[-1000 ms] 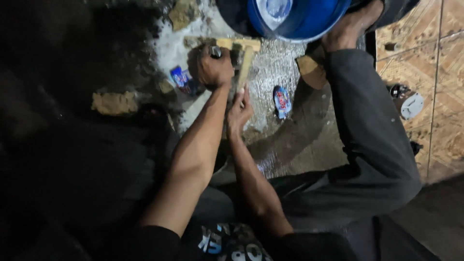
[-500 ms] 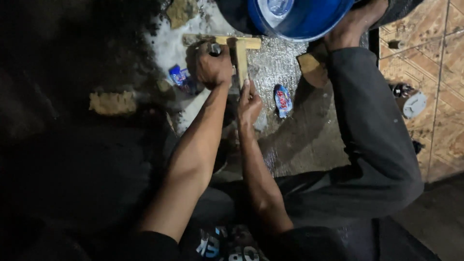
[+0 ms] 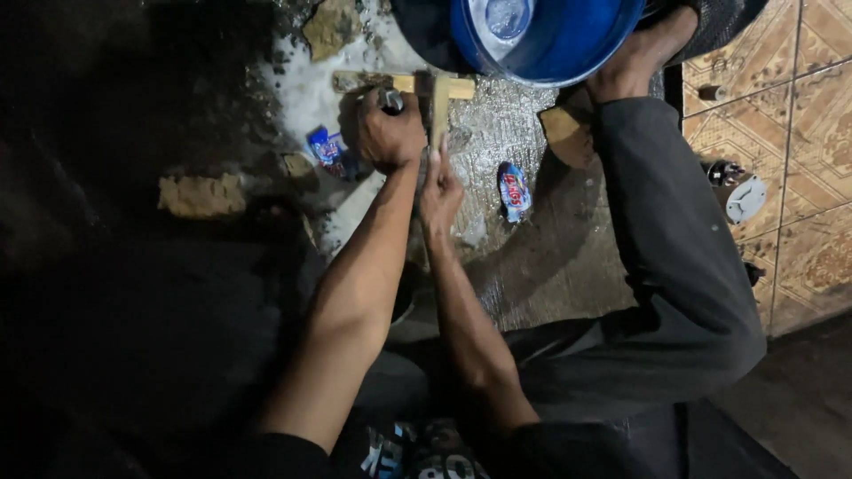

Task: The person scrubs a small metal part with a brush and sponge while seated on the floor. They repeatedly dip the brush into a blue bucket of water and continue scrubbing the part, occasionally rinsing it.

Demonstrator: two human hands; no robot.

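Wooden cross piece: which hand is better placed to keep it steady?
Right. The right hand already rests its fingers on the upright of the wooden cross piece; the left hand is closed round a small metal tool beside it.

Wooden cross (image 3: 439,93) between bucket (image 3: 568,44) and both hands

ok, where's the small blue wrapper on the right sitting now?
Head view: the blue wrapper lies on the wet floor just right of the right hand, below the blue bucket and left of the bent leg.
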